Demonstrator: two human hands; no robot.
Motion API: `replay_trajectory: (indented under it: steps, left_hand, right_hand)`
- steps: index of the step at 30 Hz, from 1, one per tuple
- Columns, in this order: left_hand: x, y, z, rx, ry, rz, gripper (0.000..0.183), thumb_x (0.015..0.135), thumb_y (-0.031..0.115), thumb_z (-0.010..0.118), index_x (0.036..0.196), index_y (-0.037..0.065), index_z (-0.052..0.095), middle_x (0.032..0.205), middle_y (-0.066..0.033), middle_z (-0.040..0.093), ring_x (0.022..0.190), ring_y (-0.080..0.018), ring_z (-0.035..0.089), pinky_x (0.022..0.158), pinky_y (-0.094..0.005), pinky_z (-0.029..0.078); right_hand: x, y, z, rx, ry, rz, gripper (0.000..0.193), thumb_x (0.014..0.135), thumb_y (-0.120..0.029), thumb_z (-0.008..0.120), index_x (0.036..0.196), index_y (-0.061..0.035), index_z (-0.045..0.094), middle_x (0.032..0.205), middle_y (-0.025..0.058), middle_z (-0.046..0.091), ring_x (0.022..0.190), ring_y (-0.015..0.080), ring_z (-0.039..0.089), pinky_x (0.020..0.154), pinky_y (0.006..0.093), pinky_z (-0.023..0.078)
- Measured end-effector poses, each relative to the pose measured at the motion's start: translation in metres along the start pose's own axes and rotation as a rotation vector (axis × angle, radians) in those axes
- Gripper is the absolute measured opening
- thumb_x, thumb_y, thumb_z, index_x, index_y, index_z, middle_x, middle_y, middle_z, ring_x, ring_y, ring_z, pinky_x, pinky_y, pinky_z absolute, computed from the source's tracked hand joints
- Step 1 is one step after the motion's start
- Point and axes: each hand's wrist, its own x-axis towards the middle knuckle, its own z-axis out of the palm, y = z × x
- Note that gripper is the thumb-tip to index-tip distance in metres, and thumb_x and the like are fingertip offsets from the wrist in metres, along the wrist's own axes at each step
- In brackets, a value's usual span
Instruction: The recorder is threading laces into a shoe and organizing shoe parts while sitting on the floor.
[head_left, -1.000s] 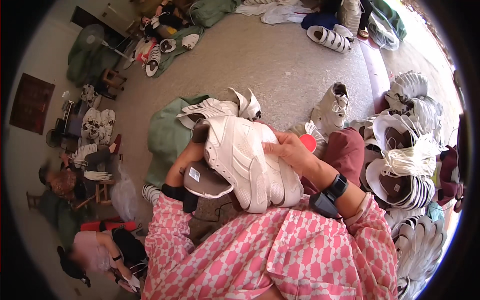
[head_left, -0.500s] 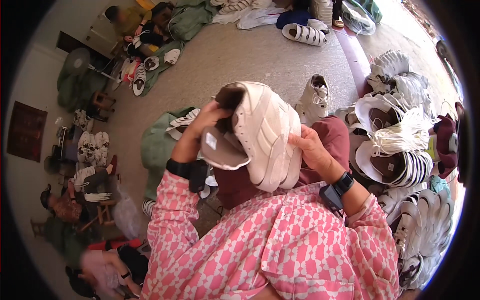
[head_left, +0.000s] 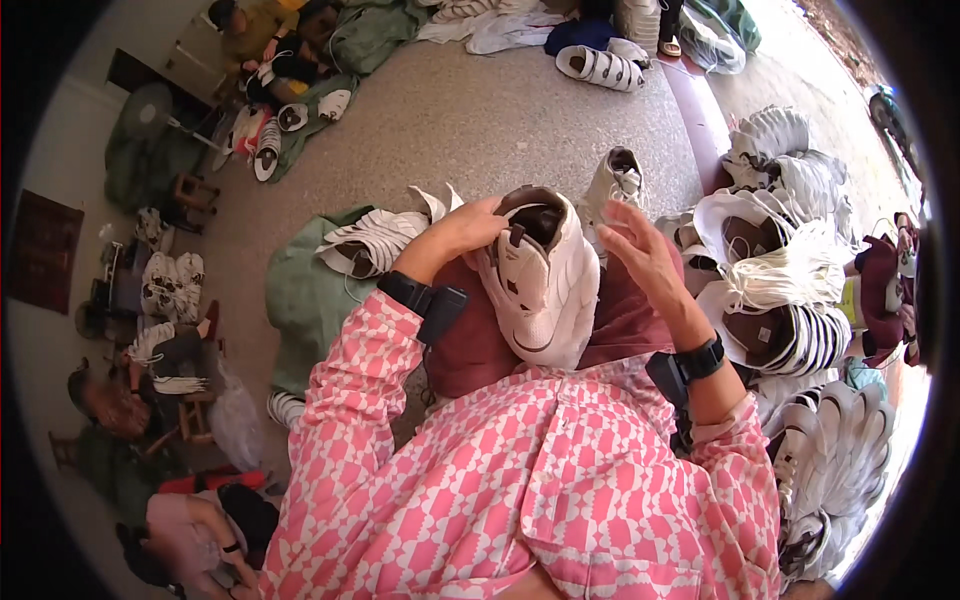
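A white shoe upper (head_left: 545, 305) with a dark lining stands between my knees, its toe end toward me and its opening facing up. At the left rim of that opening, my left hand (head_left: 468, 228) grips the collar with bent fingers. My right hand (head_left: 645, 255) is off the upper, just to its right, with fingers apart and nothing in them. Behind it stands a laced white shoe (head_left: 618, 180), partly hidden by my right hand. More nested white uppers (head_left: 378, 238) lie beyond my left forearm.
A green sack (head_left: 300, 300) lies left of my knees. Piled uppers (head_left: 800, 335) and a bundle of white laces (head_left: 790, 275) crowd my right side. A row of uppers (head_left: 600, 68) lies on the far floor. Several people sit working along the left.
The upper has turned from side-on to toe toward me and sits lower between my knees. My right hand has let go of it and lifted away; my left hand has shifted to its collar.
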Motion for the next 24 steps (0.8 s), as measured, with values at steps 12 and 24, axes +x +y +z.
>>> replay_trajectory:
  steps: [12, 24]
  left_hand:
    - [0.016, -0.026, 0.043, -0.25, 0.229, 0.326, 0.058, 0.096, 0.047, 0.042, 0.131, 0.002, 0.051, 0.128, -0.0132, 0.059, 0.119, -0.0282, 0.056, 0.102, -0.0369, 0.038]
    - [0.007, -0.053, 0.074, -0.212, 0.27, 0.57, 0.038, 0.085, 0.004, 0.065, 0.123, 0.002, 0.061, 0.118, -0.0104, 0.064, 0.105, -0.0167, 0.061, 0.089, -0.0294, 0.05]
  right_hand:
    - [0.077, 0.008, 0.029, 0.113, -0.199, 0.109, 0.033, 0.099, -0.028, 0.055, 0.116, -0.0009, 0.062, 0.1, 0.003, 0.066, 0.091, 0.0114, 0.061, 0.08, 0.0233, 0.048]
    - [0.058, -0.015, 0.006, 0.225, -0.146, 0.16, 0.031, 0.098, -0.025, 0.058, 0.117, -0.0013, 0.063, 0.099, 0.0037, 0.068, 0.085, 0.0109, 0.064, 0.077, 0.0247, 0.053]
